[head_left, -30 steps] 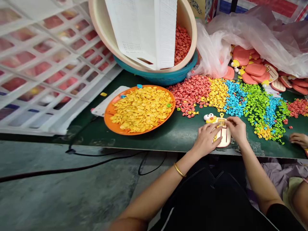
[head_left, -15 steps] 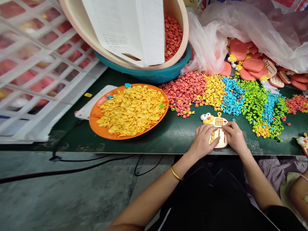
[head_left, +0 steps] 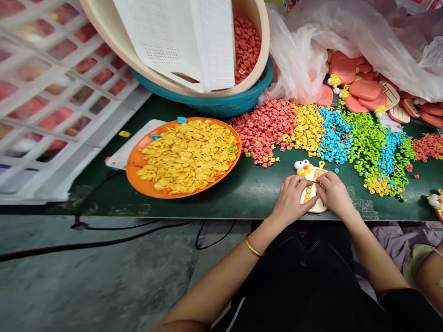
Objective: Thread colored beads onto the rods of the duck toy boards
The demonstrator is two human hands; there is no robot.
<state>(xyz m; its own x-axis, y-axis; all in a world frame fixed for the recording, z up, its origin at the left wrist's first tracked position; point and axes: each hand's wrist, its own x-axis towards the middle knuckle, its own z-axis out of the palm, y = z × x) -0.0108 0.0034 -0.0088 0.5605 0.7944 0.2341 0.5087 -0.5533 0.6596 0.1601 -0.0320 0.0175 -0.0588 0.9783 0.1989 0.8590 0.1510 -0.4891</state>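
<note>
A cream duck-shaped toy calculator (head_left: 310,176) lies flat near the front edge of the dark green table (head_left: 249,193). My left hand (head_left: 292,198) rests on its left side, fingers curled over the keypad. Pressing down on the right side is my right hand (head_left: 334,193), fingertips meeting the left hand's over the toy's middle. Only the duck head and the top of the toy show between my hands. Behind it lie heaps of small red (head_left: 268,129), yellow (head_left: 308,127), blue (head_left: 332,136) and green (head_left: 368,140) plastic buttons.
An orange plate (head_left: 133,161) of yellow buttons sits at left. Behind it, a cream basin (head_left: 258,69) of red buttons tilts inside a teal one (head_left: 221,105). A clear bag (head_left: 346,41) covers pink toy shells (head_left: 365,90). White crates (head_left: 51,92) stand left. Another person's arm (head_left: 427,276) shows at right.
My right hand has slid left and down over the toy, covering more of its face. The view has shifted slightly; a hand seen at the right edge one second ago is gone.
</note>
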